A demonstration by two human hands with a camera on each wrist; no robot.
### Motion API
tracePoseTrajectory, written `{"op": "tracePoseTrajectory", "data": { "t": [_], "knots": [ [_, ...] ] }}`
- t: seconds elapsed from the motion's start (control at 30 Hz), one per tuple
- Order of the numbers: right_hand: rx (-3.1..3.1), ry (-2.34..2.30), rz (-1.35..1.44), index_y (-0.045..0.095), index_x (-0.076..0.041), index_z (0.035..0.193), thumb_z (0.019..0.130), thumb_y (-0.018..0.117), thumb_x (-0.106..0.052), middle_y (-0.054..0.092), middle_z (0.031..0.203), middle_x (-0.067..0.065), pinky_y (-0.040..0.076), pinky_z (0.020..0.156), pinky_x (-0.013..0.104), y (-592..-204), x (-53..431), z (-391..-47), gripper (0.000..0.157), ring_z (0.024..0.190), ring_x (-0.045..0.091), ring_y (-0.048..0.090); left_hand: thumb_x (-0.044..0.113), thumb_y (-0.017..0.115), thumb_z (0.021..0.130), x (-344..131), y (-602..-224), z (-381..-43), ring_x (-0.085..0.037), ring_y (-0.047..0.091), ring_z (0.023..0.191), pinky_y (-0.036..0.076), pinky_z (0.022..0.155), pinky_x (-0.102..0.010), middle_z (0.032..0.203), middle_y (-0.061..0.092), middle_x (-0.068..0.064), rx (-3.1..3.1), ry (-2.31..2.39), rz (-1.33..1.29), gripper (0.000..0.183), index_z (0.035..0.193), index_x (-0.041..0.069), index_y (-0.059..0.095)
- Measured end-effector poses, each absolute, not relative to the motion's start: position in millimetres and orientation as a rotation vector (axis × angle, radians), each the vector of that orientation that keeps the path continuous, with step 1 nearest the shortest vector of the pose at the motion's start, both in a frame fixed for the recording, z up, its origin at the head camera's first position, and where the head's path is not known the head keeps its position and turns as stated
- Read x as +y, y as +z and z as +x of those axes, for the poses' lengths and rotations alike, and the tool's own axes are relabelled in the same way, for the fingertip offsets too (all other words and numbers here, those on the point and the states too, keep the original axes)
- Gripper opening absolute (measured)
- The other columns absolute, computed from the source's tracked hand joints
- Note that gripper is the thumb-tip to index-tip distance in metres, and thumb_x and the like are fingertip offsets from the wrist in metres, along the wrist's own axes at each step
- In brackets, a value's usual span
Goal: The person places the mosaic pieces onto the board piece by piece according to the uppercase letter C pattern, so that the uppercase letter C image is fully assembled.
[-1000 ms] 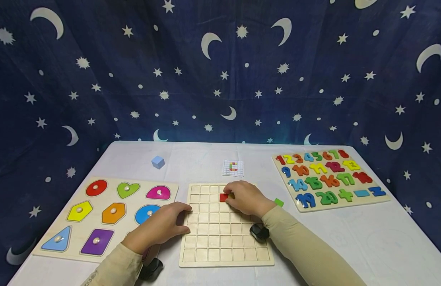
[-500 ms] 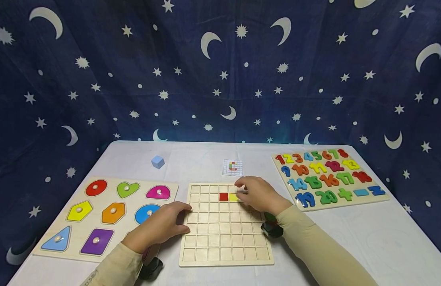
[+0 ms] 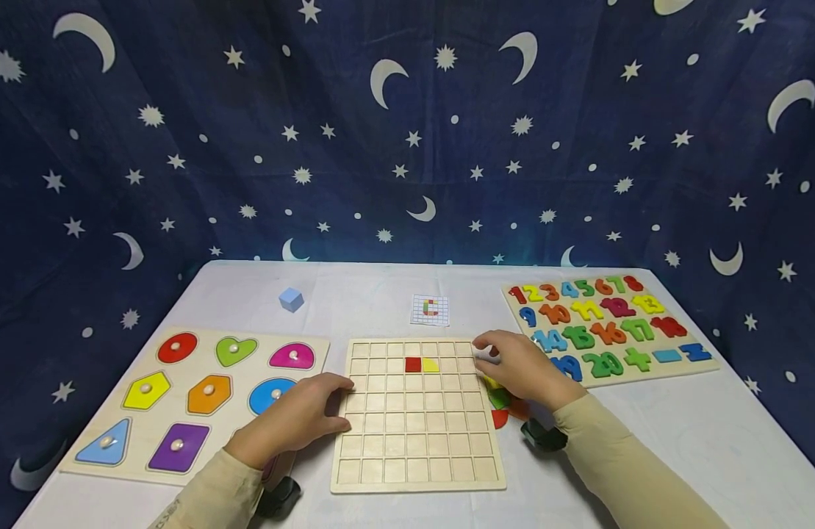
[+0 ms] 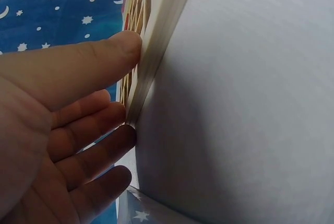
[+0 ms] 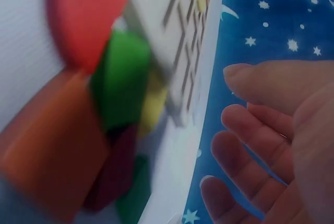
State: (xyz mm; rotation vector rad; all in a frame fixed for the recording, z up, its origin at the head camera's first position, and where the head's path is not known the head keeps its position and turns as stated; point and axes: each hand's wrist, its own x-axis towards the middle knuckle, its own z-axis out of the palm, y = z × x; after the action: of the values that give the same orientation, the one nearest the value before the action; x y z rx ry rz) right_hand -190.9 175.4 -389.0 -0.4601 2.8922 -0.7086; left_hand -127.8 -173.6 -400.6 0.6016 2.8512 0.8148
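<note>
A pale wooden grid board point(image 3: 417, 448) lies in the middle of the table in the head view. In its second row from the back sit a red square tile point(image 3: 413, 364) and, touching it on the right, a yellow tile point(image 3: 431, 365). My left hand point(image 3: 301, 415) rests its thumb and fingertips at the board's left edge, fingers spread. Beyond the right edge, my right hand point(image 3: 519, 364) is held with thumb and fingers apart and nothing between them. Loose coloured pieces lie beneath and beside it, among them a green block point(image 5: 120, 78), an orange block point(image 5: 57, 151) and a rounded red piece point(image 5: 86, 20).
Behind the board lies a small printed card point(image 3: 430, 310) showing a coloured pattern on a grid. A light blue cube point(image 3: 291, 300) stands at the back left. A knobbed shape puzzle point(image 3: 202, 350) flanks the left side, a number puzzle point(image 3: 672, 371) the right.
My right hand has let go of the tiles and moved right, off the board to the loose pieces, uncovering the yellow tile. My left hand has stayed put.
</note>
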Motion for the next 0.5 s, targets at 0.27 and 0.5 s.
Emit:
{"op": "tracePoseTrajectory", "data": {
  "t": [0.27, 0.5],
  "knots": [
    [2.892, -0.674, -0.394, 0.067, -0.009, 0.124, 0.092, 0.073, -0.019, 0.065, 0.117, 0.006, 0.054, 0.089, 0.047, -392, 191, -183, 0.034, 0.101, 0.024, 0.059, 0.013, 0.088, 0.075, -173, -402, -127, -0.029, 0.061, 0.116, 0.047, 0.103, -0.047, 0.117, 0.067, -0.007, 2.857, 0.823, 0.561, 0.051, 0.119, 0.002, 0.066],
    [2.89, -0.635, -0.429, 0.067, -0.008, 0.121, 0.091, 0.074, -0.018, 0.067, 0.114, 0.005, 0.054, 0.092, 0.048, -397, 198, -178, 0.033, 0.095, 0.022, 0.059, 0.014, 0.089, 0.075, -174, -402, -128, -0.03, 0.061, 0.116, 0.047, 0.103, -0.048, 0.117, 0.067, -0.007, 2.852, 0.825, 0.592, 0.051, 0.119, 0.002, 0.066]
  ]
}}
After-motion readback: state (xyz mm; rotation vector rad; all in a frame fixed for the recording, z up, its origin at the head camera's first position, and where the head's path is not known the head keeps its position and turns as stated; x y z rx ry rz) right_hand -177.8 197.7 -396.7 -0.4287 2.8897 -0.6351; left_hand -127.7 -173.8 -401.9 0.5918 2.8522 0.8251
